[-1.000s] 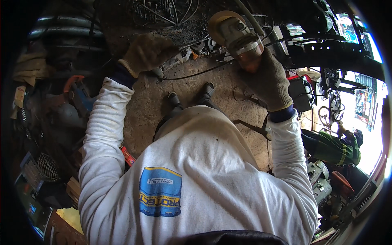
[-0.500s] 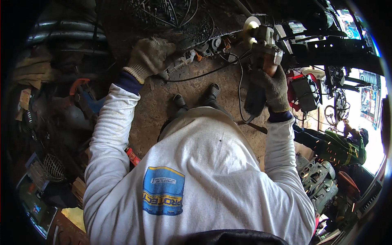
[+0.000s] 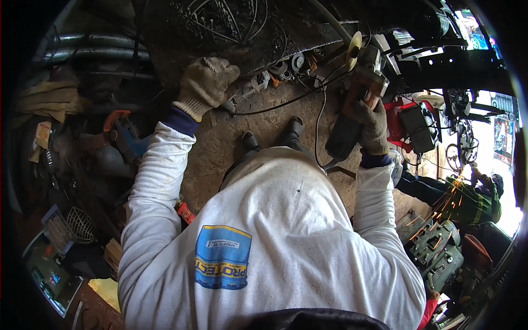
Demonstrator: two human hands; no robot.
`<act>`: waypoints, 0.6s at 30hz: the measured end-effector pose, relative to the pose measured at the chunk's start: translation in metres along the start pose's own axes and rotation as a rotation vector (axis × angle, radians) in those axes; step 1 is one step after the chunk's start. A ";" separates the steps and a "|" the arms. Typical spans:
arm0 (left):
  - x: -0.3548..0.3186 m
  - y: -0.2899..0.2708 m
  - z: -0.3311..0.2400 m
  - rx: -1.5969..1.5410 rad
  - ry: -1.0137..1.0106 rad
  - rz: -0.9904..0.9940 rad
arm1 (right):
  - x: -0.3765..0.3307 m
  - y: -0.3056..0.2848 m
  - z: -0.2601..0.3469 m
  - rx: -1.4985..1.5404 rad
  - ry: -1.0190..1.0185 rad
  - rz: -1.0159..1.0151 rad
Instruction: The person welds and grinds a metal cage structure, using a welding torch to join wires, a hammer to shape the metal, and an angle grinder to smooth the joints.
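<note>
Right hand point(image 3: 369, 125), gloved, is wrapped tight round the body of an angle grinder point(image 3: 355, 110); the pale disc point(image 3: 352, 50) sits at the far end, edge-on at about 12 o'clock from the hand. I see its black cable point(image 3: 317, 118) looping down from the workbench toward 6 o'clock. Left hand point(image 3: 206, 83), also gloved, is curled over a small metal part point(image 3: 246, 91) on the dark bench edge; I can't tell whether the fingers actually pinch it. The two hands are well apart, left at about 9 o'clock from the grinder. Loose rings and fittings point(image 3: 289, 65) lie between them on the bench. Boots point(image 3: 272, 135) on the dirt floor below. At 3 o'clock of the grinder, a red box point(image 3: 410, 124). At 5 o'clock, another person point(image 3: 473, 201) is throwing sparks.
</note>
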State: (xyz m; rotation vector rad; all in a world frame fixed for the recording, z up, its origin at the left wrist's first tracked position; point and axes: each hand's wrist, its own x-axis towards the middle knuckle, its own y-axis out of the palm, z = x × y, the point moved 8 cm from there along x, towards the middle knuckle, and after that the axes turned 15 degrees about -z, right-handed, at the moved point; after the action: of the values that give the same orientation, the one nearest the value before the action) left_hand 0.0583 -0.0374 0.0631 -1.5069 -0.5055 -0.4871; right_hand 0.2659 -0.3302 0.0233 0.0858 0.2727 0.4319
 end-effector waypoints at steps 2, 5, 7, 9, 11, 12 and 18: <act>-0.001 -0.002 0.001 0.025 0.011 0.017 | 0.001 -0.005 -0.005 0.009 -0.003 -0.005; -0.002 -0.014 -0.002 0.019 0.061 -0.057 | -0.001 -0.010 -0.010 0.029 0.009 -0.004; 0.001 -0.022 -0.007 0.047 0.105 -0.009 | -0.002 -0.018 -0.018 0.044 0.012 -0.023; 0.006 -0.033 -0.012 0.072 0.132 -0.041 | 0.000 -0.021 -0.020 0.089 0.021 0.004; 0.012 -0.047 -0.016 0.101 0.154 -0.070 | -0.005 -0.016 -0.016 0.135 0.034 0.037; 0.017 -0.053 -0.020 0.129 0.192 -0.080 | -0.012 -0.007 -0.004 0.174 0.037 0.060; 0.022 -0.075 -0.020 0.258 0.302 -0.073 | -0.024 0.005 -0.001 0.230 0.068 0.129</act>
State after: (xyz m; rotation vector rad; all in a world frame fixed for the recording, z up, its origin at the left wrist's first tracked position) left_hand 0.0320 -0.0582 0.1363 -1.1470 -0.3707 -0.6678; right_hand 0.2424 -0.3354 0.0289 0.3151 0.3846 0.5315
